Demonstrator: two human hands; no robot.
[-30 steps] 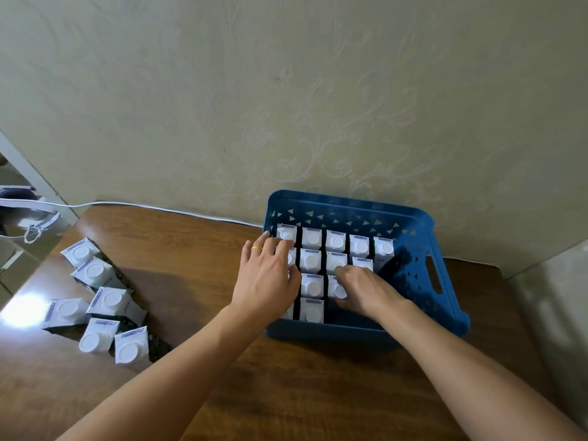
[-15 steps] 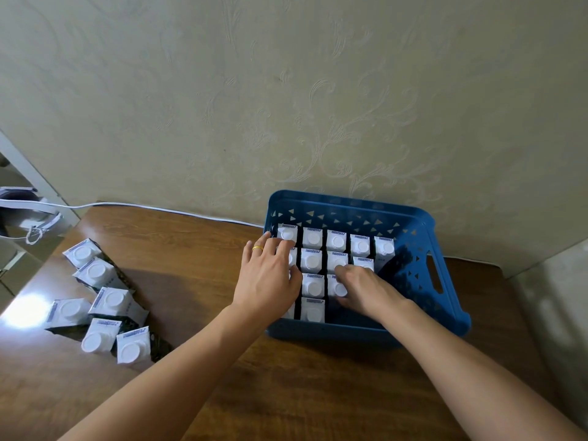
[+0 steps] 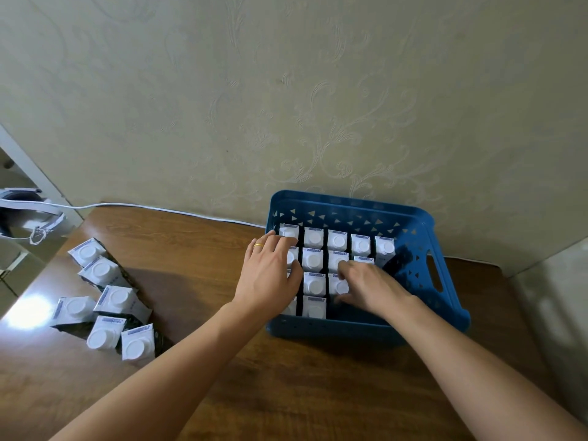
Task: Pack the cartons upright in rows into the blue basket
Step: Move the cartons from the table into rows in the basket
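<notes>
A blue basket stands on the wooden table against the wall. White-capped cartons stand upright in rows inside it, filling its left and middle. My left hand lies flat with straight fingers on the tops of the left-column cartons. My right hand reaches into the basket and pinches one carton in the third row between fingers and thumb. Several loose cartons lie on the table to the left.
The basket's right part holds no cartons near its handle slot. A white cable runs along the wall's foot. White gear sits off the table's far left corner. The table ends at right near a pale ledge.
</notes>
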